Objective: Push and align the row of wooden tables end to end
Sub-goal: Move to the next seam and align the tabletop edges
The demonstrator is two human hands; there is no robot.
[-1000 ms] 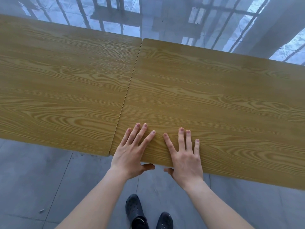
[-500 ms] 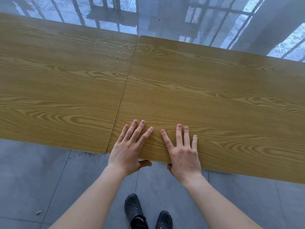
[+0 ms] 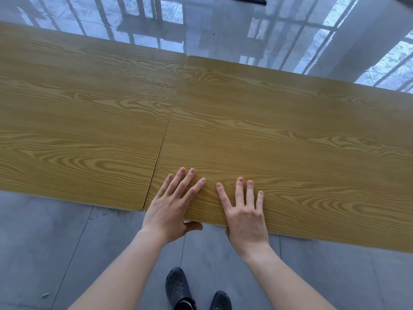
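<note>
Two wooden tables stand end to end, the left table (image 3: 78, 130) and the right table (image 3: 290, 142), meeting at a thin seam. Their near corners sit almost flush, and the right table's far corner lies slightly nearer than the left's. My left hand (image 3: 172, 204) lies on the right table's near edge close to the seam, fingers spread flat on top and thumb hooked under the edge. My right hand (image 3: 243, 211) lies beside it the same way, its thumb tucked under the edge and mostly hidden.
Grey tiled floor (image 3: 44, 253) runs under the near edge, with my dark shoes (image 3: 178, 287) just below my arms. Beyond the tables the glossy floor (image 3: 223, 30) reflects window frames and furniture legs. A small scrap (image 3: 45, 295) lies on the floor at lower left.
Both hands stay in the same place on the right table's near edge. My right thumb has slid further under the edge. The seam between the tables looks unchanged.
</note>
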